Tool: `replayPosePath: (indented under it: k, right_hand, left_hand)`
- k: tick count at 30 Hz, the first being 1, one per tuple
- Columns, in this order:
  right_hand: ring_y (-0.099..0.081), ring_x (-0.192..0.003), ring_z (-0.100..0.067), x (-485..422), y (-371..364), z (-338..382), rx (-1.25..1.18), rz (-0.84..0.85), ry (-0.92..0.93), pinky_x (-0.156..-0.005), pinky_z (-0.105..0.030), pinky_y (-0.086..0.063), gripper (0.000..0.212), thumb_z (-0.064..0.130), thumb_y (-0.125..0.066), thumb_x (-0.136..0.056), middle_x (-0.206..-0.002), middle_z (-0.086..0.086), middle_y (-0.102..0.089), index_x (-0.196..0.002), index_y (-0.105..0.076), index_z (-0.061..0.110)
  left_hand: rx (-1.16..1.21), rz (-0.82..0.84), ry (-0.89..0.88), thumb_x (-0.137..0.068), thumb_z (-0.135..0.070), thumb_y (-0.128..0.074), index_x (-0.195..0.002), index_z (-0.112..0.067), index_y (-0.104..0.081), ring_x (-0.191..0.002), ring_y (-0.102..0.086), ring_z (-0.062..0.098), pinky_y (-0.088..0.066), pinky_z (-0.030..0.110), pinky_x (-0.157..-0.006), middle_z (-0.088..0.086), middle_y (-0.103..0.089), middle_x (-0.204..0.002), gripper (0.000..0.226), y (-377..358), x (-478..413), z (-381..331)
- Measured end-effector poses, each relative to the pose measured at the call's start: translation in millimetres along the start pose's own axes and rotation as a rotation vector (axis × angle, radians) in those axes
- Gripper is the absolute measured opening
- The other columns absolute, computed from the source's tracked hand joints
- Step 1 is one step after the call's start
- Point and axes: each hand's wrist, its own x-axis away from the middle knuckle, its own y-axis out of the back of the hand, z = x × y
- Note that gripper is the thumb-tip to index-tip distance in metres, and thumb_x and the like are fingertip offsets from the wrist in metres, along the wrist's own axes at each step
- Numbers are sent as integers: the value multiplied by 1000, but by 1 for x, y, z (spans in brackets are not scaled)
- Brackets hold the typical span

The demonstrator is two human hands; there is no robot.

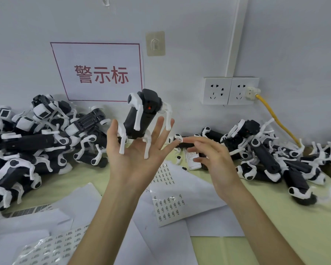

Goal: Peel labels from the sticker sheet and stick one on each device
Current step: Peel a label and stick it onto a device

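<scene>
1. The left hand (136, 155) is spread wide, palm toward the camera, with its fingers straight. The right hand (212, 157) is loosely open and grips nothing, but a label (180, 139) is stuck to its forefinger tip.
2. A device (138, 119), a black-and-white four-legged toy, stands upright at the left hand. Its white legs hang over the palm and its body leans against the straight fingers. No finger curls round it.
3. The label is just beside the left little finger, near the device but not touching it.
4. The step in hand looks to be sticking this label on.
   - Steady the device first. Closing the thumb and a finger on the body would stop it tipping.
   - Set one edge of the label on a flat black face, roll the fingertip off, then press it smooth.
   - Which face it belongs on cannot be told.
5. Below the hands a sheet (168, 209) of labels lies on the table (275, 217) among loose white papers.
6. Further out are a left pile (36, 142) and a right pile (266, 153) of devices. I cannot tell which pile is already labelled.
</scene>
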Motion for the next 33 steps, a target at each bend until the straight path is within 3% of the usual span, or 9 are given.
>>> replayPosePath:
  k: [3,6,11,16,21,25,29,31,33]
  right_hand:
    - [-65,-85,3,-1,3,-1,175,-67,75,-77,-11,-45,33,6,-54,-99,-94,18,-76,-91,-79,25]
    - [-66,-87,1,-2,8,2,296,-126,174,-80,-16,-46,30,6,-59,-97,-94,16,-75,-91,-77,30]
    - [-66,-87,-6,1,11,16,471,-95,399,-74,-15,-47,19,10,-73,-90,-96,12,-72,-95,-77,28]
    - [-63,-78,-11,5,6,21,583,-43,453,-73,-10,-41,40,5,-80,-83,-90,12,-68,-81,-65,43]
    - [-63,-79,-9,4,7,19,624,-44,428,-71,-11,-39,41,8,-81,-82,-90,17,-67,-77,-64,45]
    - [-62,-79,-6,4,6,18,635,-81,483,-69,-7,-40,34,4,-83,-79,-79,27,-62,-76,-70,35]
    - [-62,-76,-7,5,3,17,655,-91,525,-69,-7,-39,47,0,-82,-78,-77,22,-61,-72,-60,40]
    - [-65,-76,-9,6,4,18,595,-97,486,-70,-10,-41,42,0,-80,-80,-77,17,-65,-74,-61,38]
    - [-68,-78,-11,5,4,19,431,-88,413,-75,-18,-48,24,5,-76,-85,-81,11,-71,-79,-68,27]
  left_hand:
    - [3,10,4,-89,-59,-65,-149,-17,-50,-130,-56,47,-36,70,-108,22,-53,-146,75,2,1,-2]
    - [-71,42,14,-87,-56,-67,-151,-16,-47,-134,-54,45,-36,70,-110,21,-56,-144,78,6,0,-3]
    - [-234,116,21,-91,-58,-63,-136,-8,-65,-136,-51,47,-29,69,-116,22,-54,-147,68,9,-2,-1]
    - [-308,213,25,-91,-55,-65,-137,-10,-63,-133,-53,47,-36,67,-112,21,-47,-154,64,5,-1,2]
    - [-431,184,-6,-93,-58,-58,-142,-10,-59,-138,-50,45,-41,63,-111,21,-51,-151,68,5,0,3]
    - [-449,189,-40,-99,-58,-50,-142,-11,-59,-139,-48,44,-45,60,-106,20,-52,-151,64,2,0,5]
    - [-468,115,-88,-98,-61,-49,-140,-11,-61,-138,-51,41,-44,60,-110,22,-50,-151,66,3,1,6]
    - [-484,43,-135,-96,-62,-51,-134,-13,-66,-132,-58,35,-44,56,-111,17,-60,-143,65,4,1,5]
    - [-509,-30,-196,-93,-63,-55,-121,-14,-71,-109,-67,25,-50,44,-100,7,-70,-120,59,4,0,5]
